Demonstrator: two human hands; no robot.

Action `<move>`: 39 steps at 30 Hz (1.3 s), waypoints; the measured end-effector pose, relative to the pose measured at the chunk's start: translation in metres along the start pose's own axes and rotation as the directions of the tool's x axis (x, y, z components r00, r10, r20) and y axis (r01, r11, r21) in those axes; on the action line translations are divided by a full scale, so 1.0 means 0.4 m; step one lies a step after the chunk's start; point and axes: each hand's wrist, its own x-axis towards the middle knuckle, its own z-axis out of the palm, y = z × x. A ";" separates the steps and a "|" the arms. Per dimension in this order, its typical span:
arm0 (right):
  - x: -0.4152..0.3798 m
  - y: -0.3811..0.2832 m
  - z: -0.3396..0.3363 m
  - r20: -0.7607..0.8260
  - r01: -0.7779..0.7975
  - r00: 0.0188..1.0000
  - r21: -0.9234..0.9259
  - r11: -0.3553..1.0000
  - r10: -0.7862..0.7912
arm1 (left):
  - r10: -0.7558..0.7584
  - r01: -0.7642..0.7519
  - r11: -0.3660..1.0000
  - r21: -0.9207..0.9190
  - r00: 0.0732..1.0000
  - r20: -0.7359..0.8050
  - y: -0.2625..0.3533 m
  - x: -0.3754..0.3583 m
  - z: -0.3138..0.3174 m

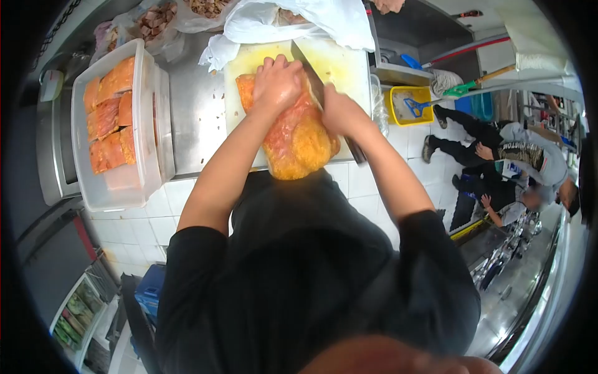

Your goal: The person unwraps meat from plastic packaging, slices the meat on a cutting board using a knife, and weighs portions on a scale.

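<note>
A large slab of roast pork (298,144) with orange, crackled skin lies on the white cutting board (352,71), its near end hanging past the counter's edge. My left hand (278,84) presses down on the far part of the slab, fingers curled over it. Wrapped round a knife's handle is my right hand (341,112), at the slab's right side. The wide knife blade (305,64) points away from me along the meat's right edge; how far it has cut in is hidden. The handle's end sticks out below my right hand.
Left of the board, a clear plastic tub (115,187) holds several orange-skinned pork pieces. White plastic bags (280,22) and bags of cut meat (156,22) stand behind. A yellow bucket (393,112) is on the right, with two people (529,153) beyond.
</note>
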 end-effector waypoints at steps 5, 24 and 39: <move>-0.025 0.024 0.035 0.094 -0.132 0.987 0.052 0.990 0.126 | 0.009 -0.009 1.000 -0.001 1.000 -0.004 -0.005 0.001 0.011; -0.201 0.027 0.001 0.140 -0.162 0.976 -0.032 0.986 0.165 | 0.029 -0.029 1.000 0.005 0.997 -0.069 -0.009 -0.008 0.022; -0.275 0.144 -0.053 -0.058 -0.180 0.981 0.080 0.980 0.185 | 0.040 -0.044 0.999 -0.015 0.983 -0.182 -0.017 -0.009 0.037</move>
